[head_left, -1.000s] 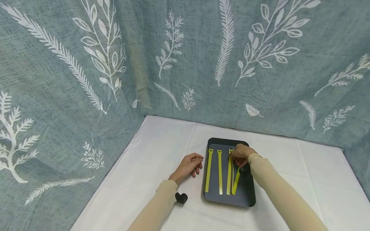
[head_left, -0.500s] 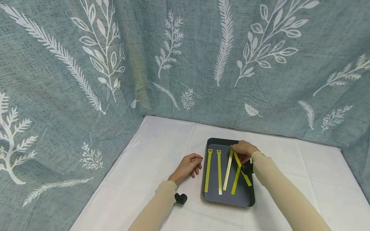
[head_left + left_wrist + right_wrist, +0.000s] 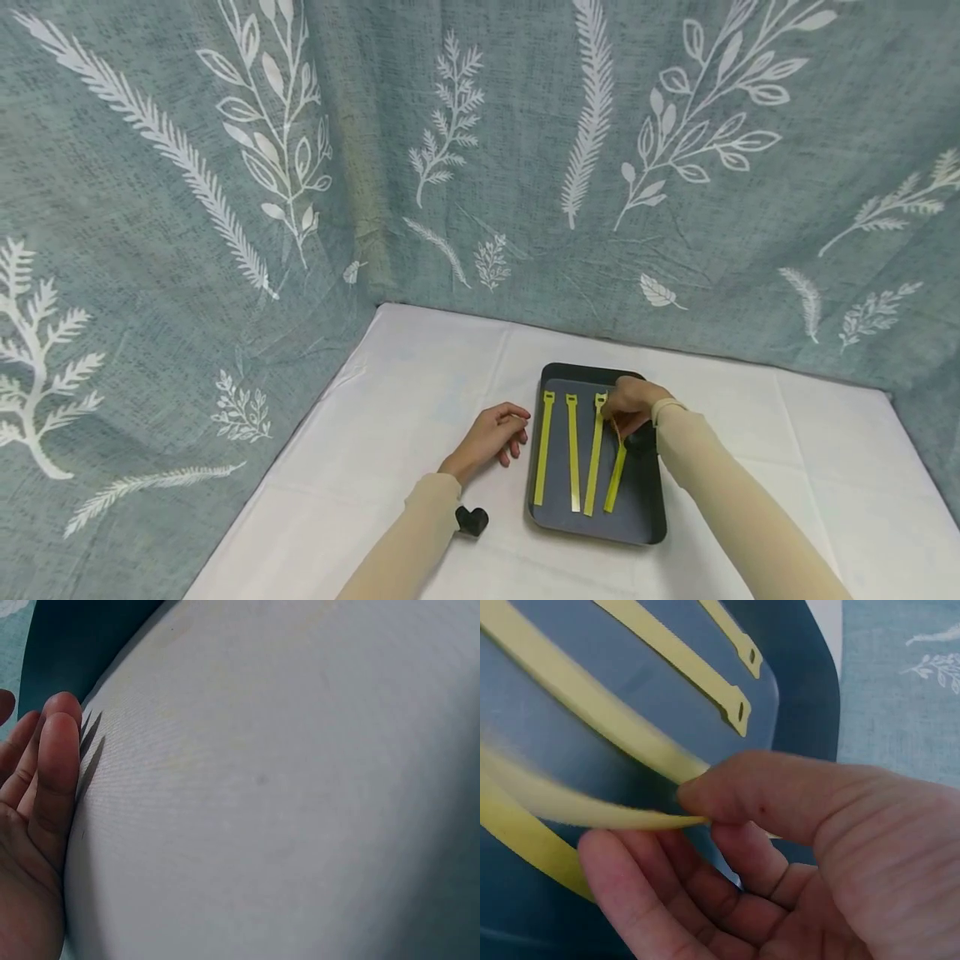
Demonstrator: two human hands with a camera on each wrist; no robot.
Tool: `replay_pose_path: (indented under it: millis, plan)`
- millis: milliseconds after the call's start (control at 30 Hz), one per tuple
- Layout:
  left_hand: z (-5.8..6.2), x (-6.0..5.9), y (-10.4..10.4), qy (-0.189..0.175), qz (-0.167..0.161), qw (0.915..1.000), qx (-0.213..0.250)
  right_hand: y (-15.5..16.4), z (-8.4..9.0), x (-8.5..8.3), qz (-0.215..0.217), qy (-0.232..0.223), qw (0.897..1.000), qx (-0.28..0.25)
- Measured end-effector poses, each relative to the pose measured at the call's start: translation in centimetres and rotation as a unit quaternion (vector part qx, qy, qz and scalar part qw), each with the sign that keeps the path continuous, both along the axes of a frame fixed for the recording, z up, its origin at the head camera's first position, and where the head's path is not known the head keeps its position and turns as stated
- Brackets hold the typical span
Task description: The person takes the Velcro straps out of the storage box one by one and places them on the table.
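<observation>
Head view: right hand [image 3: 628,403] pinches lengthwise yellow strap [image 3: 615,467].

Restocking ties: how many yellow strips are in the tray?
4, all in the tray: left strip, second strip, third strip, and fourth strip pinched by the right hand, which may hide more.

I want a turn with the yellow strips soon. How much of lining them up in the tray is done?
Mostly done, it seems. Three yellow strips lie straight, side by side in the dark tray. The right hand pinches the end of a fourth strip, which lies slanted beside them. The left hand rests on the white cloth next to the tray. That last strip looks like all that is left.
</observation>
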State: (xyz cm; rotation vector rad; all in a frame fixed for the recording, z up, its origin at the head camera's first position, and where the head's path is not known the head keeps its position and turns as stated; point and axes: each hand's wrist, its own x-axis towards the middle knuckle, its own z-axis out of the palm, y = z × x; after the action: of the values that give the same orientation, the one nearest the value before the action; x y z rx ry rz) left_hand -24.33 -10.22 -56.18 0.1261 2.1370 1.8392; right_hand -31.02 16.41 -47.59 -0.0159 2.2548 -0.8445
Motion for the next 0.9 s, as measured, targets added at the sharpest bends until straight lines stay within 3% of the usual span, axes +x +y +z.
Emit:
replay_pose_path:
  millis: [200, 367, 467, 533, 667, 767, 900]
  plan:
    - [-0.3, 0.1, -0.2, 0.016, -0.011, 0.9998, 0.008, -0.2, -0.1, -0.1, -0.015, 0.004, 1.000, -0.001]
    - [0.3, 0.4, -0.2, 0.019, -0.009, 0.9998, 0.005, -0.3, -0.3, -0.3, -0.018, 0.027, 0.999, 0.009]
    - [0.9, 1.1, -0.6, 0.038, -0.043, 0.9977, -0.038, -0.5, -0.4, -0.4, -0.008, 0.031, 0.999, 0.016]
    - [1.3, 1.6, -1.0, 0.056, -0.083, 0.9918, -0.078, -0.6, -0.5, -0.3, -0.001, 0.031, 0.999, 0.019]
    - [2.4, 2.4, -1.6, 0.085, -0.155, 0.9708, -0.162, -0.9, -0.2, -0.2, -0.021, 0.019, 1.000, 0.002]
    - [3.1, 2.6, -1.5, 0.090, -0.177, 0.9598, -0.198, -0.9, -0.2, -0.2, -0.036, 0.011, 0.999, -0.018]
    - [3.4, 2.6, -1.3, 0.096, -0.186, 0.9534, -0.217, -0.9, -0.3, -0.7, -0.016, 0.024, 1.000, 0.002]
